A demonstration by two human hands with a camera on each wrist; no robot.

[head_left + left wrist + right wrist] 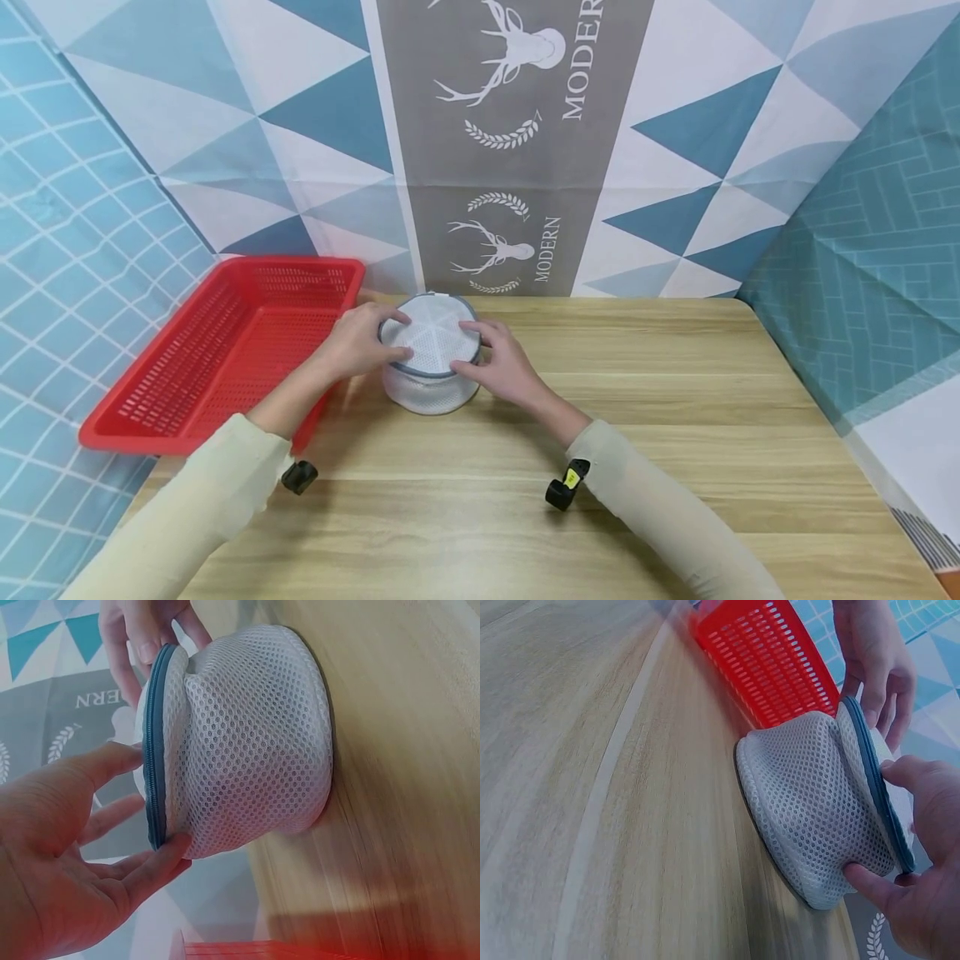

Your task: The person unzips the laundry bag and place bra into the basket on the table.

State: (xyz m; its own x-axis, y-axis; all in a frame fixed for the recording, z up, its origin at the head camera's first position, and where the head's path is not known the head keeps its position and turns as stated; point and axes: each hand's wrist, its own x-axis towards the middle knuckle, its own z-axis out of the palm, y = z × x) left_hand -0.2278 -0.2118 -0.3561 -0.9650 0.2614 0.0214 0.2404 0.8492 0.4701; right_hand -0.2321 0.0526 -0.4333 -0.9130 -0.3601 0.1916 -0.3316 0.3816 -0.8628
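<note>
A white mesh laundry bag point(431, 392), round and drum-shaped, stands upright on the table, with a grey-blue zipper point(155, 742) running round its top rim. At the rim's left side my left hand point(363, 340) grips the bag, thumb and fingers spread along the zippered edge. From the right, my right hand point(504, 360) holds the rim too; in the right wrist view its thumb lies at the zipper and a finger presses the mesh side point(810, 802). The lid lies flat across the top, and the mesh side wall is slightly creased.
A red plastic basket point(96, 435) with slotted walls stands left of the bag, close to the left forearm. The wooden table point(675, 433) extends to the right and front. Patterned cloth walls point(510, 175) rise behind the table and at both sides.
</note>
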